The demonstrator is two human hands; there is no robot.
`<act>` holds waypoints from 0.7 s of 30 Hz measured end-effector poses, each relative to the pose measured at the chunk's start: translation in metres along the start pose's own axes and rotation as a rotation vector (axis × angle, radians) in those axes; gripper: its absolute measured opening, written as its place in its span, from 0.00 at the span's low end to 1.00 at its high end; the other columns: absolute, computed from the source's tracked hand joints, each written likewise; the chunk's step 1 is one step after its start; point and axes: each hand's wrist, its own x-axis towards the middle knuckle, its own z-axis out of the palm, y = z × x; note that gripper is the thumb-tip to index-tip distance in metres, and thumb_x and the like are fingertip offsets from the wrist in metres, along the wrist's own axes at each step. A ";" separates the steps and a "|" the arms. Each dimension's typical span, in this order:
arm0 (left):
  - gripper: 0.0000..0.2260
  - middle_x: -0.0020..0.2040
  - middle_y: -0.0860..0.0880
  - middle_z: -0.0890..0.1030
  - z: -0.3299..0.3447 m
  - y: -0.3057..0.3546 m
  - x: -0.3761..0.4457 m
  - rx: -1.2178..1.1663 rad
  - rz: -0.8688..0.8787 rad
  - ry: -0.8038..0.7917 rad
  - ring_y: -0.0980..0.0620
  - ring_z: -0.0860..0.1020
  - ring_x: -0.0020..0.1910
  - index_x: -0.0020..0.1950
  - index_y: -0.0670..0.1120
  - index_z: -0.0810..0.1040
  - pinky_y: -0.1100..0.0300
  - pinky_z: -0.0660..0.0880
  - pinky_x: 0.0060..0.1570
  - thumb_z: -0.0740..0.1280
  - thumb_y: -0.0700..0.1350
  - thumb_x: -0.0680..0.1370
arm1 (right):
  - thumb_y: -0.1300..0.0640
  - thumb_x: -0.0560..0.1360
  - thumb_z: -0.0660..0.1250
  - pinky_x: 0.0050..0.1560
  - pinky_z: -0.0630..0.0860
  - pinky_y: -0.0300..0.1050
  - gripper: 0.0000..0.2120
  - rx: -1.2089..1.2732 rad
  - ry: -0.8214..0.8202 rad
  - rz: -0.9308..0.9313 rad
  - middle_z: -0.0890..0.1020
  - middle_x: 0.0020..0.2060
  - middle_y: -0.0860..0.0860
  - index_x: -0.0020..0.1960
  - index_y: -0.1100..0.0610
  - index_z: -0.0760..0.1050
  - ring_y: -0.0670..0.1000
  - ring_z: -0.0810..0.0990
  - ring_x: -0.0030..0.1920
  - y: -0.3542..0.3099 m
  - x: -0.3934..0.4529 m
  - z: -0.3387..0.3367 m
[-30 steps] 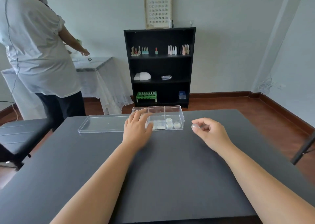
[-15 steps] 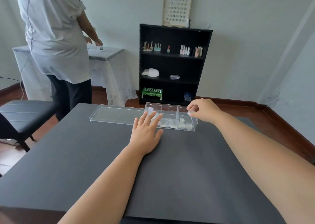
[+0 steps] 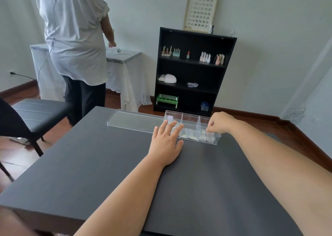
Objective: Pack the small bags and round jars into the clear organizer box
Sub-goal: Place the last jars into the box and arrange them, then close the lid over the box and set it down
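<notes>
The clear organizer box (image 3: 190, 114) stands at the far edge of the dark table (image 3: 107, 164). My left hand (image 3: 166, 144) lies flat on the table, its fingertips against the box's front left wall. My right hand (image 3: 220, 121) reaches over the right compartment, fingers pinched on a small clear round jar low inside it. Other round jars (image 3: 206, 138) sit in that compartment. Small white bags (image 3: 189, 136) lie in the middle one. A small pale purple item (image 3: 170, 117) is in the left compartment.
The box's clear lid (image 3: 134, 119) lies flat to the left of the box. A black chair (image 3: 32, 113) stands left of the table. A person in a white shirt (image 3: 75, 38) stands behind it, facing away. A black shelf (image 3: 194, 68) is against the wall.
My right hand carried the jar from the table up over the box and down into the right compartment. My left hand stayed at the box's front left. The view shifted.
</notes>
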 end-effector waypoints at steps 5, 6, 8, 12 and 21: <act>0.24 0.77 0.51 0.58 0.000 0.001 0.000 0.019 -0.002 0.003 0.47 0.47 0.77 0.76 0.58 0.56 0.46 0.44 0.72 0.55 0.55 0.80 | 0.58 0.73 0.66 0.51 0.79 0.48 0.09 0.063 -0.015 -0.008 0.85 0.51 0.48 0.45 0.53 0.85 0.51 0.81 0.49 0.001 -0.004 -0.002; 0.24 0.77 0.51 0.57 0.000 0.001 0.000 0.022 -0.004 -0.001 0.47 0.47 0.77 0.76 0.58 0.55 0.46 0.44 0.72 0.55 0.55 0.80 | 0.59 0.74 0.65 0.53 0.79 0.50 0.11 0.081 -0.017 -0.011 0.84 0.52 0.47 0.47 0.50 0.85 0.50 0.80 0.51 0.001 -0.006 -0.002; 0.24 0.78 0.51 0.56 0.000 0.001 0.000 0.023 -0.004 0.000 0.47 0.47 0.77 0.76 0.58 0.55 0.46 0.43 0.72 0.55 0.55 0.80 | 0.62 0.75 0.61 0.53 0.79 0.50 0.15 0.116 -0.009 -0.014 0.83 0.52 0.47 0.47 0.46 0.83 0.51 0.79 0.52 0.002 -0.008 0.000; 0.25 0.79 0.52 0.52 -0.005 -0.006 -0.001 -0.025 -0.055 0.065 0.47 0.46 0.77 0.76 0.59 0.54 0.45 0.43 0.72 0.55 0.56 0.80 | 0.63 0.75 0.58 0.48 0.79 0.48 0.18 0.227 0.088 0.016 0.80 0.53 0.48 0.50 0.44 0.80 0.52 0.79 0.50 0.010 -0.012 0.007; 0.15 0.70 0.51 0.70 -0.046 -0.105 -0.022 0.068 -0.472 -0.068 0.43 0.53 0.75 0.62 0.60 0.73 0.39 0.48 0.70 0.56 0.52 0.77 | 0.68 0.73 0.64 0.39 0.69 0.36 0.16 0.547 0.665 -0.132 0.80 0.41 0.44 0.46 0.47 0.81 0.50 0.75 0.42 0.027 -0.068 0.064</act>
